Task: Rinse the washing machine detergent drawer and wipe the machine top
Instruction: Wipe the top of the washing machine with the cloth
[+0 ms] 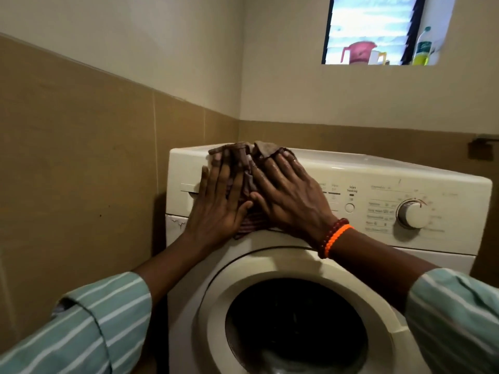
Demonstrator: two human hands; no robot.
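Head view: left hand and right hand, grips released and flat, pressing brown cloth over front upper-left edge of washing machine, covering detergent drawer.

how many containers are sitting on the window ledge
3: a pink jug at the left of the ledge, a white cup touching its right side, and a green bottle at the far right. More may be hidden below the sill.

Brown cloth draped over washer front-left top edge.
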